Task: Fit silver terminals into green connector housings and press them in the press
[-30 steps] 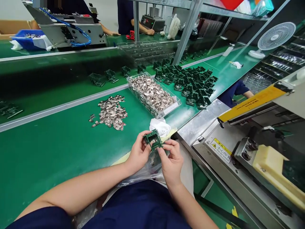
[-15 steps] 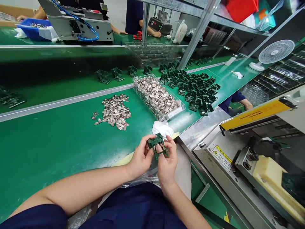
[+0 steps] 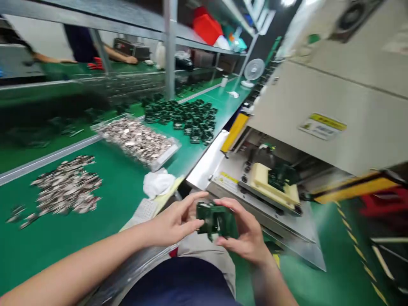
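A dark green plastic part (image 3: 218, 221) with a window-like opening is held over my lap, blurred by motion. My left hand (image 3: 180, 219) pinches its left end between thumb and fingers. On its right end, my right hand (image 3: 244, 227) grips with the thumb below and the fingers above. To the right, a cream-coloured fixture (image 3: 274, 187) on the machine bed holds another dark green part (image 3: 282, 176). A pile of similar green parts (image 3: 191, 117) lies on the bench beyond my hands.
Small metal pieces fill a clear tray (image 3: 164, 159), and a loose heap (image 3: 68, 185) of them lies at left. A white cloth (image 3: 158, 183) rests at the bench edge. The machine housing (image 3: 331, 97) rises at right, with yellow guards (image 3: 235, 132) beside its opening. A person's arm (image 3: 121, 55) shows behind.
My view has swung right, bringing the machine and its fixture into sight. Both hands still hold the green part, which has turned, and my right hand now grips its right end.
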The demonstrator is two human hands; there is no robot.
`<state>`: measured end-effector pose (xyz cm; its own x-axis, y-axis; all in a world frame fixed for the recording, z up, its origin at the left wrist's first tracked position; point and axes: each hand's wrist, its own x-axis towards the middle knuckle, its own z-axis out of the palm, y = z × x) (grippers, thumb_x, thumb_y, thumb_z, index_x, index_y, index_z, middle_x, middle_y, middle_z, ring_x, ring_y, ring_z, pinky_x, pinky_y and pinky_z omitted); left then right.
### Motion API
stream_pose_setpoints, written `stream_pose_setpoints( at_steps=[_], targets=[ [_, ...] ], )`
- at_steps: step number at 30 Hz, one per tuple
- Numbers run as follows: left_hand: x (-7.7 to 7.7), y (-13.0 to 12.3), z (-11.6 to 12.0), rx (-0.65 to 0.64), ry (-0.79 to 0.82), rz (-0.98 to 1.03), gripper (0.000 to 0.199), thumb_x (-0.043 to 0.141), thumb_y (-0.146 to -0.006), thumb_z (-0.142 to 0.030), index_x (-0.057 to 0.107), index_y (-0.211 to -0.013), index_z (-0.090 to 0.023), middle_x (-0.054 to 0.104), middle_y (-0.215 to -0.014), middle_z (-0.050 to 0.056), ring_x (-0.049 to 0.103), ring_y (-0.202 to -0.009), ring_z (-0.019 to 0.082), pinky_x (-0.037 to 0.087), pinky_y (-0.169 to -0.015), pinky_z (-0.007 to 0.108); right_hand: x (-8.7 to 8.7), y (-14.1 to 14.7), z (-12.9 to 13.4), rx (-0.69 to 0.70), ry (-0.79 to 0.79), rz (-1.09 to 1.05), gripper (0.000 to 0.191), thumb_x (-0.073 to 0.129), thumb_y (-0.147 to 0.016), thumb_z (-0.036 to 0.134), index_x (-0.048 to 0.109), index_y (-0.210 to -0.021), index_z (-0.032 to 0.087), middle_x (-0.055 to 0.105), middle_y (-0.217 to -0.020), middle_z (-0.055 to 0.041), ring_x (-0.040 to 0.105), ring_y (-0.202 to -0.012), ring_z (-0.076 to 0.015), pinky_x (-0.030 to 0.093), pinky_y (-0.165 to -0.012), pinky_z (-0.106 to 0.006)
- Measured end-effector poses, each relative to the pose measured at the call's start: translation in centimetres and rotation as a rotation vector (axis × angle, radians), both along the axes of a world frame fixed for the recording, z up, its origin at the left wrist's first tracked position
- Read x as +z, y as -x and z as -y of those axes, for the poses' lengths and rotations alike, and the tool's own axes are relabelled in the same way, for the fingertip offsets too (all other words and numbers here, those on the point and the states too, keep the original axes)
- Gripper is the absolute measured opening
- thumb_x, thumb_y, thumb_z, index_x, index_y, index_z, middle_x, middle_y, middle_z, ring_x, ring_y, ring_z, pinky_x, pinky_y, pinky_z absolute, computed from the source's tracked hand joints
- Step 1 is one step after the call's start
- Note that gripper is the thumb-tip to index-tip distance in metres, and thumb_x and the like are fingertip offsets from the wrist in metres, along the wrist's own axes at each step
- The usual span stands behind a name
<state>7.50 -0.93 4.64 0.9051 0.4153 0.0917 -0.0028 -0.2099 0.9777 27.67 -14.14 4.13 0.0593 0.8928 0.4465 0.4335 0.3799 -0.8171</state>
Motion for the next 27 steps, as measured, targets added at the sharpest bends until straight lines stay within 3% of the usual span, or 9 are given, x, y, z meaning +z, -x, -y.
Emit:
stream_pose_setpoints(
  at_steps=[3,6,9,11,13,16,21,24,27],
  targets=[
    [2.8,-8.7,-1.2,-0.072,-0.203,0.088,0.061,0.064,-0.085,-0.035,0.041,-0.14,-0.02,0.056,-0.137,0.015,0.055,-0.125,0.029,0.048,-0.102,0.044,0.2,-5.4,4.7,-0.612,-0.305,-0.194,0.061,0.078,-0.078,0.038,0.054,-0.132,0.022,0.057,-0.129,-0.0104,0.055,-0.12,-0.0306,0.041,-0.106,-0.055],
    [4.6,-18.8,-1.3,-0.051,-0.381,0.147,0.08,0.078,-0.071,-0.037,0.043,-0.139,-0.013,0.041,-0.149,0.02,0.038,-0.139,0.034,0.031,-0.116,0.049,0.5,-10.3,7.7,-1.163,-0.619,-0.314,0.06,0.078,-0.076,0.034,0.054,-0.129,0.02,0.056,-0.128,-0.0094,0.053,-0.123,-0.0322,0.028,-0.109,-0.067],
    [5.6,-25.6,-1.0,-0.06,-0.333,0.08,0.084,0.084,-0.061,-0.034,0.049,-0.134,-0.009,0.053,-0.139,0.022,0.047,-0.133,0.036,0.037,-0.112,0.05,1.3,-13.9,8.3,-1.214,-0.509,-0.326,0.069,0.084,-0.067,0.036,0.056,-0.126,0.017,0.06,-0.123,-0.0103,0.052,-0.124,-0.0321,0.026,-0.112,-0.064],
    [6.0,-26.9,-1.0,-0.046,-0.267,0.08,0.076,0.083,-0.063,-0.035,0.054,-0.128,-0.009,0.063,-0.126,0.021,0.059,-0.12,0.034,0.046,-0.104,0.048,1.9,-15.4,7.7,-1.117,-0.397,-0.274,0.073,0.083,-0.066,0.039,0.054,-0.129,0.016,0.06,-0.125,-0.012,0.052,-0.124,-0.0306,0.031,-0.112,-0.057],
    [6.1,-25.3,-1.3,-0.021,-0.116,0.171,0.068,0.081,-0.066,-0.033,0.055,-0.125,-0.011,0.066,-0.121,0.018,0.064,-0.111,0.029,0.05,-0.1,0.044,2.5,-16.4,6.4,-1.023,-0.312,-0.162,0.074,0.081,-0.069,0.042,0.051,-0.132,0.017,0.059,-0.127,-0.0136,0.054,-0.122,-0.0292,0.038,-0.109,-0.051],
    [5.6,-18.9,-2.7,0.002,0.114,0.249,0.062,0.08,-0.066,-0.03,0.056,-0.121,-0.015,0.067,-0.119,0.013,0.065,-0.11,0.025,0.049,-0.102,0.041,3.9,-17.2,3.9,-0.887,-0.085,0.065,0.069,0.078,-0.071,0.046,0.055,-0.13,0.018,0.063,-0.12,-0.0133,0.059,-0.114,-0.0293,0.046,-0.101,-0.048],
    [1.9,-7.2,-5.7,0.102,0.172,-0.043,0.062,0.08,-0.067,-0.041,0.057,-0.12,-0.019,0.059,-0.132,0.013,0.052,-0.129,0.033,0.036,-0.113,0.05,6.0,-17.6,1.1,-0.632,0.267,0.19,0.063,0.072,-0.074,0.05,0.057,-0.128,0.021,0.065,-0.121,-0.0129,0.058,-0.118,-0.0306,0.048,-0.1,-0.045],
    [-1.3,-4.7,-6.4,0.113,0.232,-0.169,0.071,0.081,-0.063,-0.047,0.055,-0.124,-0.022,0.049,-0.144,0.012,0.039,-0.14,0.032,0.03,-0.117,0.048,5.1,-17.4,2.2,-0.736,0.28,0.245,0.068,0.065,-0.078,0.055,0.051,-0.136,0.023,0.06,-0.131,-0.0129,0.052,-0.127,-0.0314,0.043,-0.104,-0.048],
    [-4.1,-5.5,-6.5,0.045,0.22,-0.186,0.079,0.084,-0.056,-0.05,0.057,-0.125,-0.022,0.035,-0.155,0.012,0.032,-0.144,0.032,0.026,-0.119,0.045,2.0,-16.9,6.3,-1.118,0.187,0.344,0.065,0.048,-0.082,0.062,0.054,-0.133,0.022,0.057,-0.136,-0.0134,0.051,-0.128,-0.0329,0.04,-0.107,-0.05]
  ],
)
